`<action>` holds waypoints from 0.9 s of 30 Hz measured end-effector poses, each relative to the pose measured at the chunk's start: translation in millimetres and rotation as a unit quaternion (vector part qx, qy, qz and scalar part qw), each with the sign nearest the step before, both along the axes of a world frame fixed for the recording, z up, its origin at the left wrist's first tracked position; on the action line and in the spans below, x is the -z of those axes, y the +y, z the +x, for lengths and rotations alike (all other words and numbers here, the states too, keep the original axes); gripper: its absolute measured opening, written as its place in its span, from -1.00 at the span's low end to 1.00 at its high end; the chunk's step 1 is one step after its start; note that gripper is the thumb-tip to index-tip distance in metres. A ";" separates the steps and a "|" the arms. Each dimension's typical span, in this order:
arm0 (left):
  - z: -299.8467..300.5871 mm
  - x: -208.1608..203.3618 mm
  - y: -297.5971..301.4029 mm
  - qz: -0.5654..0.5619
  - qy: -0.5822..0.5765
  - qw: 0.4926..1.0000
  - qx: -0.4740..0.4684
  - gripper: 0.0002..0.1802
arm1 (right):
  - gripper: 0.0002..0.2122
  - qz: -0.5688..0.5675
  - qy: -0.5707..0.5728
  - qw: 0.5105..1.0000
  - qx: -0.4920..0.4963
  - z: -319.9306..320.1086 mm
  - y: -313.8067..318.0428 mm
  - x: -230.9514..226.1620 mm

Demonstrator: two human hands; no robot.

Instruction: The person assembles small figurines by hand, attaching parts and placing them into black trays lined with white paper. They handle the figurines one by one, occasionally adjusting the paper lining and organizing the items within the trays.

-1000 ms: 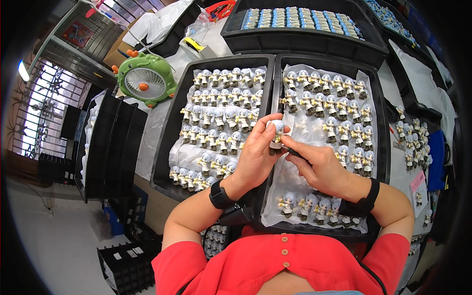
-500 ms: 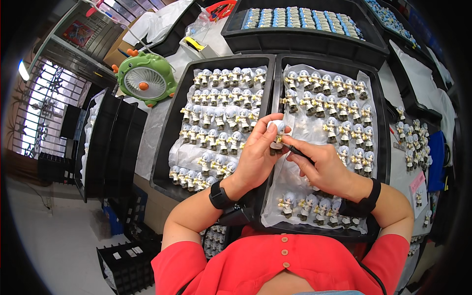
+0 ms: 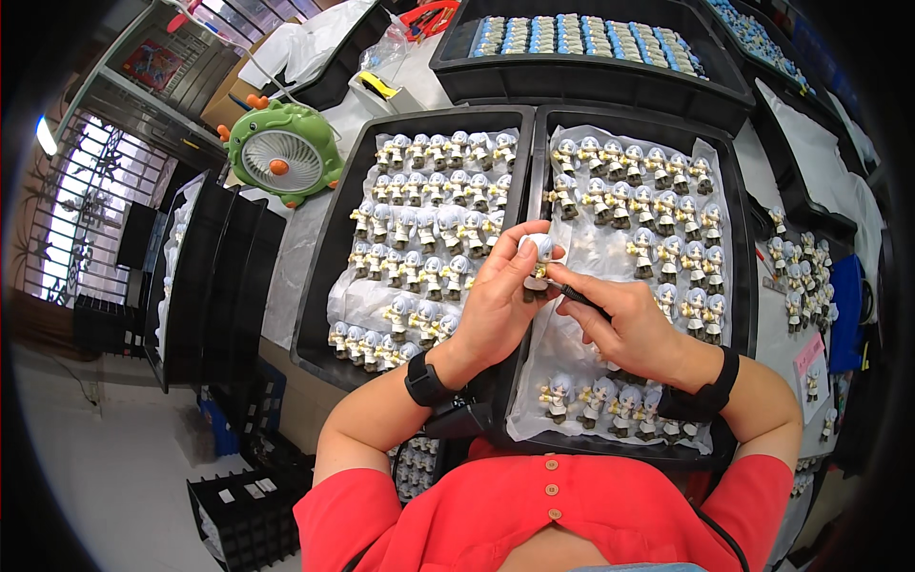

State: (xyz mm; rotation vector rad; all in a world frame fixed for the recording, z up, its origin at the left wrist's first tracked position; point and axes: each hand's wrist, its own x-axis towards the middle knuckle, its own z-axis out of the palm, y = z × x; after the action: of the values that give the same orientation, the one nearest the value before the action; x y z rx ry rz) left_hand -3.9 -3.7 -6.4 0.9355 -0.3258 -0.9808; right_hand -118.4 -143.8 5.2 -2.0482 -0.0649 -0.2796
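A small figurine with pale blue-grey hair, a white outfit and dark boots is pinched upright between the thumb and fingers of my left hand. My right hand is closed on a slim black-handled tool, pen-like in shape. Its thin tip meets the figurine at about the waist; the tip is too small to make out. Below both hands lie two black trays, the left tray and the right tray, lined with white sheet and set with rows of matching figurines.
A green animal-shaped fan stands left of the trays. Beyond them is a black crate of blue-and-white pieces. More figurines cluster on the table at right, near a pink-and-white card. Stacked black trays rise at left.
The figurine has tilted very slightly in my left hand, and the tool's tip has shifted a little against it. The trays and their figurines look the same.
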 end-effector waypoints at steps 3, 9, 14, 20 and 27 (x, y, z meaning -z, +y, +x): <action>0.1 0.6 0.1 -0.001 0.001 1.000 0.000 -0.58 | -0.64 0.010 0.013 1.000 0.001 0.0 0.4 -1.6; 0.9 2.1 0.4 -0.002 0.001 1.000 0.004 -0.59 | -0.65 0.012 0.023 1.000 0.000 0.2 -0.5 -3.5; 1.1 1.5 0.8 0.004 0.007 1.000 0.007 -0.59 | -0.64 -0.029 -0.019 0.999 -0.008 1.0 -1.3 1.3; 1.0 -0.9 1.6 0.005 0.009 1.000 0.009 -0.60 | -0.64 -0.019 -0.018 1.000 -0.013 0.9 -1.6 0.8; 1.7 -5.4 2.7 -0.006 0.011 1.000 0.018 -0.60 | -0.59 -0.019 -0.032 0.999 -0.011 -0.2 2.3 2.9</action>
State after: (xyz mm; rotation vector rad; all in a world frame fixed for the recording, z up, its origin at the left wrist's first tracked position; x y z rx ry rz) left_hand -2.2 -1.1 -1.1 0.9107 -0.3305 -1.0211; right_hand -118.6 -141.5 2.3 -2.0742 -0.1316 -0.3318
